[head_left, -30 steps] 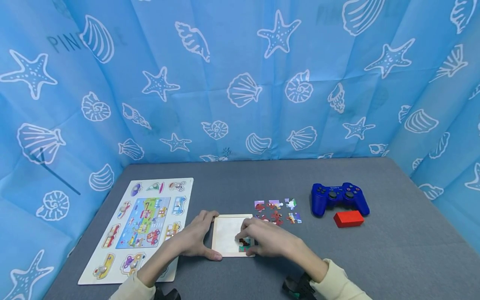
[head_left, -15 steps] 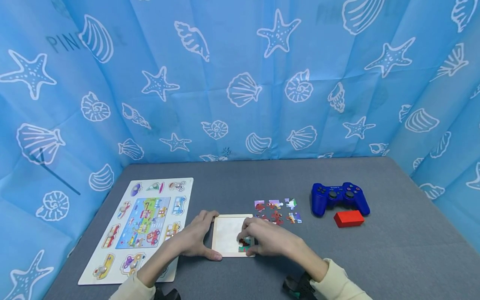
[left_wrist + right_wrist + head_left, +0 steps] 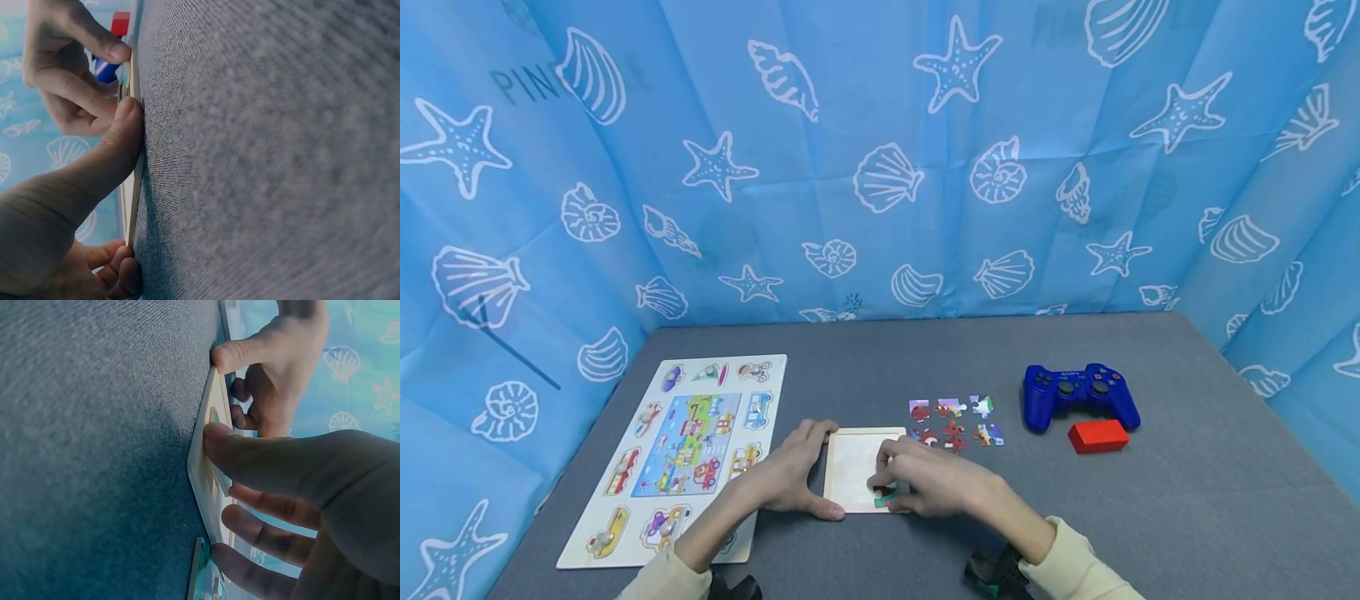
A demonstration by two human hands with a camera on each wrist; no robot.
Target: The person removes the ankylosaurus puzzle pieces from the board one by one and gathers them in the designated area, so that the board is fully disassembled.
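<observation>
A shallow square wooden puzzle tray point(image 3: 852, 467) lies in front of me. My left hand point(image 3: 792, 473) grips its left side, thumb at the near corner and fingertips at the far corner; the left wrist view shows thumb and fingers against the tray edge point(image 3: 130, 215). Over the tray's near right corner, my right hand point(image 3: 938, 479) pinches a small jigsaw piece point(image 3: 883, 502) with green and dark parts. In the right wrist view that piece point(image 3: 221, 481) looks tilted above the tray floor, one edge under the thumb. My right fingers partly hide it.
Several loose jigsaw pieces point(image 3: 955, 435) lie just right of the tray. A blue game controller point(image 3: 1078, 396) and a red block point(image 3: 1097, 437) are farther right. At left, a white peg puzzle board point(image 3: 580, 533) reaches beneath my left forearm. A blue curtain point(image 3: 820, 208) hangs behind the table.
The jigsaw piece has shifted slightly left and now appears tilted, with less of its face showing. My right fingers have moved with it. The left hand and tray stay put.
</observation>
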